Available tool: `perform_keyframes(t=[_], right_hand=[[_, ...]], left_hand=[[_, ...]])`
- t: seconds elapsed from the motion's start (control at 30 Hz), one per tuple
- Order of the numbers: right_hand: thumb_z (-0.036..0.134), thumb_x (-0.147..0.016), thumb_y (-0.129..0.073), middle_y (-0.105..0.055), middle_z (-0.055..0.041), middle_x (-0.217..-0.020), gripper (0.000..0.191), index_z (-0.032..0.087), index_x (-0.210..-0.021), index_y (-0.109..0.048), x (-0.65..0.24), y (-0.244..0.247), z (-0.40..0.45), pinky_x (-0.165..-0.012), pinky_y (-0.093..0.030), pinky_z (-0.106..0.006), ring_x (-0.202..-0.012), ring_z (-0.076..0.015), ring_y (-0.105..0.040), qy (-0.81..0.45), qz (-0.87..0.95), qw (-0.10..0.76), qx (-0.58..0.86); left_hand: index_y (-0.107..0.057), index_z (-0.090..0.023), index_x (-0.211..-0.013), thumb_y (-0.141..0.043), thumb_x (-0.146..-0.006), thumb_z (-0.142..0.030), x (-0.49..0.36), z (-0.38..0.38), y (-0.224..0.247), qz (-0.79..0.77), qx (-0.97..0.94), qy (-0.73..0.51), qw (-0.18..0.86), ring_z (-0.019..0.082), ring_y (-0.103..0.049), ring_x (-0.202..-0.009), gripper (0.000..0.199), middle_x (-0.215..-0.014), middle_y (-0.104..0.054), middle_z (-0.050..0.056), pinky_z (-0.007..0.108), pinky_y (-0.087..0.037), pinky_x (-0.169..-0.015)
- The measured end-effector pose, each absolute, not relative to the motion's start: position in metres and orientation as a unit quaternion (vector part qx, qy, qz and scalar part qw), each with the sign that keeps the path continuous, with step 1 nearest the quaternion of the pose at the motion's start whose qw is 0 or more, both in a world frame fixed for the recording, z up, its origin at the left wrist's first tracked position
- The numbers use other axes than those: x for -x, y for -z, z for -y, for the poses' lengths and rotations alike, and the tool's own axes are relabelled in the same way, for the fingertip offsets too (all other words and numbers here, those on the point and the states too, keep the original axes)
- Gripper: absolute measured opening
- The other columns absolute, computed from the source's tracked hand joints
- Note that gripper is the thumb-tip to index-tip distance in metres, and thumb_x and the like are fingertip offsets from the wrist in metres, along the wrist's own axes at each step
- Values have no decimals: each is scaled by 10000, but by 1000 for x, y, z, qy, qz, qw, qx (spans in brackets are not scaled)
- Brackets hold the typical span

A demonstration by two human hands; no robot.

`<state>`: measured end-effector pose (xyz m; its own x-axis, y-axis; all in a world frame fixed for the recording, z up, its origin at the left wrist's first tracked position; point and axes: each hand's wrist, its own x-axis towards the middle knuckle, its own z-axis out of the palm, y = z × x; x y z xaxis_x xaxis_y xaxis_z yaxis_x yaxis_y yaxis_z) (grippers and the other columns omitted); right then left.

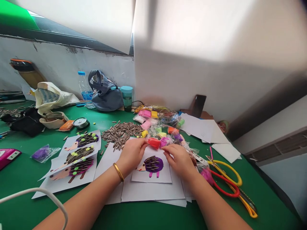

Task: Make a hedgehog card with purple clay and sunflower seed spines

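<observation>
The left hand [134, 152] pinches a red clay packet [154, 143] lying crosswise, right end dipping; whether the right hand [179, 158] grips, I can't tell.

From here I count two hands [132, 154], four hedgehog pictures [153, 165], one red packet [154, 143], one gold bracelet [118, 172], one phone [199, 106], one blue-capped bottle [84, 86], one teal-lidded cup [127, 98], one blue-grey handbag [106, 97]; seeds [122, 132] uncountable
</observation>
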<state>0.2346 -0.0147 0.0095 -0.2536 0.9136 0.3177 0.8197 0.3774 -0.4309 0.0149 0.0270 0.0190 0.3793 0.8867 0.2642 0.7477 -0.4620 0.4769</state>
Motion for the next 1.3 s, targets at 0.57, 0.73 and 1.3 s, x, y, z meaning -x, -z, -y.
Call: perform_keyframes(t=[0.57,0.73,1.3], right_hand=[[214,-887,-602,-694,-21,-876,73,232,-910,-669,-215,-7,30,-762,-484,-291,-819,-165,-631,-264,752,435,419],[219,-870,-610,-701,-19,-887,73,228,-881,-681,-225,-12,24,-762,-480,-291,-830,-171,-635,-277,750,363,479],[94,-784,-664,-676,-21,-837,137,219,-817,-708,-226,1,22,-740,-445,-287,-822,-172,-606,-144,834,234,479]], left_hand=[[-483,-201,-1131,-555,-892,-306,-24,8,-19,-357,-681,-336,544,156,-606,-750,271,-820,-624,21,271,-483,-649],[-514,-252,-1229,-587,-874,-317,-14,4,-18,-394,-738,-334,435,197,-615,-950,369,-999,-658,41,323,-492,-806],[-367,-290,-1440,-851,-531,-399,8,-10,-12,-405,-876,-92,246,316,-470,-1195,1036,-1283,-586,71,430,-362,-1004]])
